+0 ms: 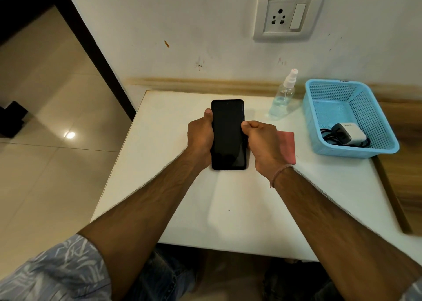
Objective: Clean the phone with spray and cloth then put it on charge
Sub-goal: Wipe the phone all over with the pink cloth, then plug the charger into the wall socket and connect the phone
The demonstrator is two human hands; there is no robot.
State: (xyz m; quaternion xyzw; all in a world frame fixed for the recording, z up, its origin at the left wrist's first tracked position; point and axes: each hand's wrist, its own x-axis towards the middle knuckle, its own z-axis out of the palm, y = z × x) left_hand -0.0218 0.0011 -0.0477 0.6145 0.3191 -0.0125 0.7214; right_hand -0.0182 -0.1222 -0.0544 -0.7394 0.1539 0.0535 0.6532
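Note:
A black phone (228, 134) with a dark screen is held screen-up over the white table (228, 209). My left hand (199, 136) grips its left edge, thumb on the upper side. My right hand (262, 141) grips its right edge with the thumb on the rim. A red cloth (288, 145) lies flat on the table just right of my right hand, partly hidden by it. A clear spray bottle (283, 95) with a white nozzle stands at the back of the table. A white charger (350, 133) with a black cable lies in the blue basket (331, 88).
A white wall socket (288, 14) with a switch is on the wall above the table. The blue basket sits at the table's right edge. A wooden surface (399, 175) runs along the right. Tiled floor (57, 118) lies to the left.

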